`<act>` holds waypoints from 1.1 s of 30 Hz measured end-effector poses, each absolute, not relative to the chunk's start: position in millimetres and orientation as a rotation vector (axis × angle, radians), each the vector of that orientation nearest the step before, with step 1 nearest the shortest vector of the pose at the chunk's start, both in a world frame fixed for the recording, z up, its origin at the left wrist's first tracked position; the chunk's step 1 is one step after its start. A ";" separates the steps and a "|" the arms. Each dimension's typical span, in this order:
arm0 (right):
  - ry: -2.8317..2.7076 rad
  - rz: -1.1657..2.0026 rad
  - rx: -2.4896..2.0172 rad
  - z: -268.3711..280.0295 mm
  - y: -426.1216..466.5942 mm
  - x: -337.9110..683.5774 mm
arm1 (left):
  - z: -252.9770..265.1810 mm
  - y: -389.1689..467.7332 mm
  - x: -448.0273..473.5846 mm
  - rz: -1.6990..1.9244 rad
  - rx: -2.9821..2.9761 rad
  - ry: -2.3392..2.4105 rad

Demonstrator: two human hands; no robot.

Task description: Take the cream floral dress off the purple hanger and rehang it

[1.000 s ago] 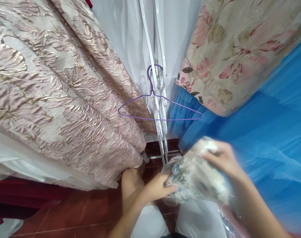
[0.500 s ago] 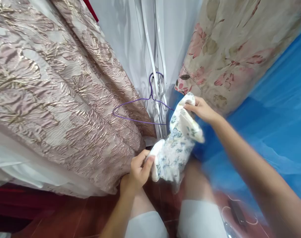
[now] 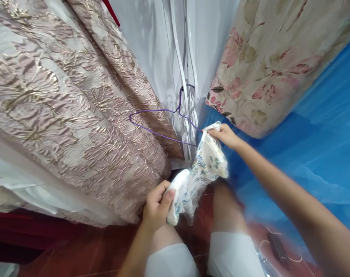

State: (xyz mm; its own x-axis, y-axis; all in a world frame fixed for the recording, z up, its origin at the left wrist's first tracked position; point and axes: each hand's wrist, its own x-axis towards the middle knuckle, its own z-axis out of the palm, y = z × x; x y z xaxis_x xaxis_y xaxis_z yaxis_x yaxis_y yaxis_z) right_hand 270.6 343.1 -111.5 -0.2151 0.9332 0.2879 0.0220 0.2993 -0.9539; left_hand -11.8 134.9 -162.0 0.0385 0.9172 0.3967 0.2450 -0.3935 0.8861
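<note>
A white floral garment (image 3: pixel 198 166), printed with blue and green, is stretched slantwise between my two hands; it looks like a small bodice with moulded cups. My left hand (image 3: pixel 157 207) pinches its lower left edge beside a white cup. Up at the right, my right hand (image 3: pixel 225 135) grips the top edge between thumb and fingers. A thin purple hanger (image 3: pixel 154 110) hangs just behind, its right end passing behind the garment near my right hand. Whether the hanger's end is inside the garment I cannot tell.
White straps (image 3: pixel 191 57) hang around the hanger's hook. Pink-gold brocade fabric (image 3: pixel 85 115) fills the left, a floral cloth (image 3: pixel 267 69) and blue tulle (image 3: pixel 316 169) the right. A dark adapter with a white cable (image 3: pixel 277 246) lies on the red tiled floor (image 3: pixel 91 250).
The garment has come down slightly and is turned, with its top edge now against the hanger's right side. My left hand has shifted down and left; my right hand slightly lower.
</note>
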 end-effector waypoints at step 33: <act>-1.581 1.554 -1.089 -62.5 338.8 292.2 | -70.2 330.2 -78.6 1.537 1.972 1.363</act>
